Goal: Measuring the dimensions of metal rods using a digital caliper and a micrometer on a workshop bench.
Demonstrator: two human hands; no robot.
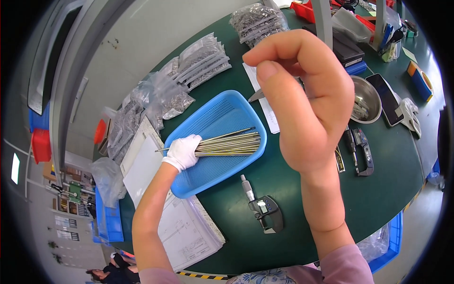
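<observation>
Left hand (183, 152), left of centre: gloved fingers closed around slender metal rods (231, 144); keep rods parallel. Right hand (309, 97), upper right: thumb, forefinger curled close; whether pinching, cannot tell.

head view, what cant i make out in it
In the head view:
Rods: gripped stretch hidden by the left hand.
Grey pointed thing: mostly hidden behind the right hand; whether held, unclear.
Near micrometer: display too small to read.
Far person: partly cut off by the lower edge.
</observation>
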